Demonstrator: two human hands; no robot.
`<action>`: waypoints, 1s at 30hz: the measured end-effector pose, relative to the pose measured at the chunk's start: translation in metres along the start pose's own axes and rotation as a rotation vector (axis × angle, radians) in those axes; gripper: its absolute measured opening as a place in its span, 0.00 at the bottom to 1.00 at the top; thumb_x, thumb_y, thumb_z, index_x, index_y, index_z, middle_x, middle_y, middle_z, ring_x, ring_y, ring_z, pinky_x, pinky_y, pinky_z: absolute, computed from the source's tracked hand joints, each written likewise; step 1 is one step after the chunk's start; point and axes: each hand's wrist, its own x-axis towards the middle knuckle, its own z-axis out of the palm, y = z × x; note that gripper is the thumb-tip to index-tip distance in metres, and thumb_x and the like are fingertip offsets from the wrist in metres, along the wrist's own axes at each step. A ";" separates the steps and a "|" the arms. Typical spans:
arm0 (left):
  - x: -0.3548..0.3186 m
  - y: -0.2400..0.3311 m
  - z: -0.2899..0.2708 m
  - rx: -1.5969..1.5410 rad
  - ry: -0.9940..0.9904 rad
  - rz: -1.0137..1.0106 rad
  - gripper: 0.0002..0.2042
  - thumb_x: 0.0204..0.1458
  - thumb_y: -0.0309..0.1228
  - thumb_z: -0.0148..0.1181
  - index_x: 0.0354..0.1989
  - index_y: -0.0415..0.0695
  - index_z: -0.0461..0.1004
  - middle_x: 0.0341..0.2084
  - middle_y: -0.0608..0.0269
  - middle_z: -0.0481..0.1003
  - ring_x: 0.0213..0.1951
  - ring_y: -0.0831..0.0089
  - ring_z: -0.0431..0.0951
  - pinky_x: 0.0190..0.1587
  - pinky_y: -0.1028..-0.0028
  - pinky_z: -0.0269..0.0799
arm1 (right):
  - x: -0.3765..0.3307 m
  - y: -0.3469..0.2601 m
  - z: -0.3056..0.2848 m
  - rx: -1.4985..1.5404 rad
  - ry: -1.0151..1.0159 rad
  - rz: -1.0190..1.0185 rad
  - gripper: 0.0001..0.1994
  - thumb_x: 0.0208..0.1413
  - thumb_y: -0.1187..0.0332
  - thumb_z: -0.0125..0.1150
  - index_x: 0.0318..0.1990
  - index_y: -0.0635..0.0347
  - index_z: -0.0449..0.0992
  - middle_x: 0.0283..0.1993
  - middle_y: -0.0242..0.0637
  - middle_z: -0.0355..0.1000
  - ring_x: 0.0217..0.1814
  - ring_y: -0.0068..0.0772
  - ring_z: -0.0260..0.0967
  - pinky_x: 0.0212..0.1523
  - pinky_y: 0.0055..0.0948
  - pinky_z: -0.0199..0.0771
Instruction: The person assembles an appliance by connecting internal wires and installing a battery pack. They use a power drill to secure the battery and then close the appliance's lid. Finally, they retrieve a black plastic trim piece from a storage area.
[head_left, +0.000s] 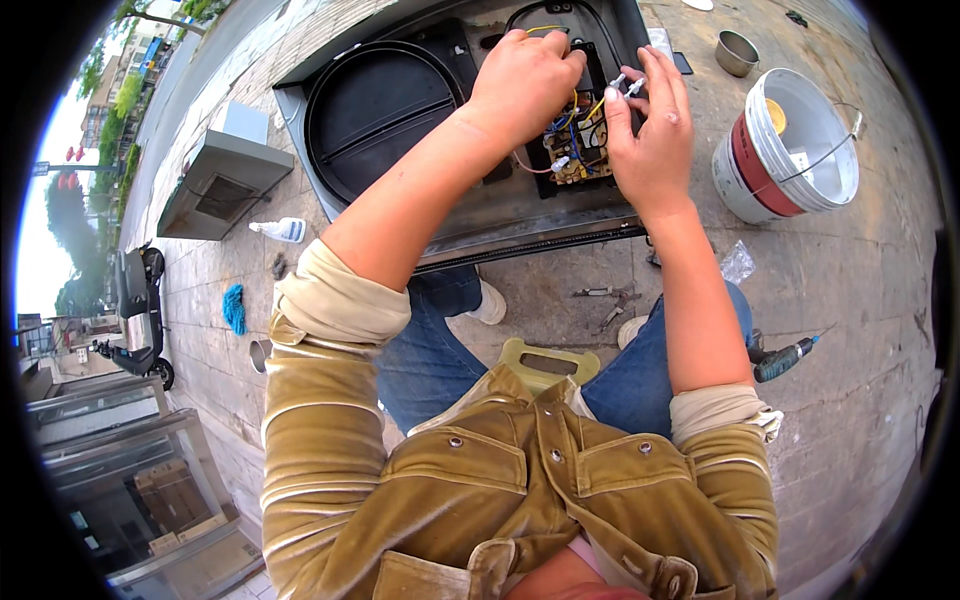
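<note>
An opened metal appliance casing (pixel 345 205) lies in front of me, with a round black opening (pixel 385 120) on its left side. A circuit board (pixel 585 160) with yellow, blue and other wires sits to the right of it. Over the casing, my left hand (pixel 525 85) has its fingers curled close to a yellow wire (pixel 548 28); what is between the fingertips is hidden. My right hand (pixel 652 135) pinches a small wire connector (pixel 617 80) between thumb and fingers, just above the board. A whitish plug (pixel 560 163) rests at the board's lower left.
To the right stand a white and red bucket (pixel 740 170) and a metal cup (pixel 737 54). A power drill (pixel 785 360) and a clear plastic bag (pixel 738 263) lie on the paving. Left are a white bottle (pixel 280 230), a blue cloth (pixel 234 308), a metal box (pixel 222 185) and a parked scooter (pixel 150 310).
</note>
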 end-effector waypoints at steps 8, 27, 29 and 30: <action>-0.004 -0.006 -0.006 -0.274 -0.023 0.035 0.17 0.41 0.27 0.61 0.44 0.42 0.73 0.36 0.56 0.74 0.41 0.59 0.75 0.45 0.65 0.70 | -0.032 -0.005 0.001 -0.179 -0.261 -0.176 0.24 0.50 0.76 0.53 0.57 0.72 0.62 0.61 0.55 0.58 0.64 0.50 0.56 0.63 0.38 0.57; -0.097 0.061 -0.033 -0.115 -0.188 -0.334 0.36 0.48 0.36 0.60 0.64 0.38 0.51 0.64 0.40 0.46 0.66 0.53 0.50 0.63 0.51 0.48 | -0.028 0.008 0.022 -0.543 -0.396 -0.207 0.27 0.53 0.60 0.56 0.58 0.64 0.63 0.65 0.44 0.56 0.70 0.40 0.48 0.65 0.48 0.50; -0.093 0.068 -0.024 0.016 -0.215 -0.347 0.34 0.49 0.35 0.58 0.63 0.35 0.52 0.63 0.38 0.48 0.65 0.52 0.53 0.63 0.51 0.48 | -0.024 0.010 0.016 -0.508 -0.410 -0.236 0.23 0.54 0.65 0.54 0.57 0.65 0.65 0.64 0.45 0.58 0.69 0.41 0.51 0.64 0.43 0.53; -0.094 0.072 -0.019 0.011 -0.214 -0.333 0.33 0.49 0.35 0.57 0.62 0.33 0.54 0.62 0.36 0.50 0.64 0.52 0.55 0.63 0.52 0.49 | -0.022 0.014 0.013 -0.474 -0.425 -0.248 0.22 0.54 0.67 0.54 0.56 0.65 0.66 0.63 0.45 0.59 0.68 0.42 0.51 0.64 0.41 0.54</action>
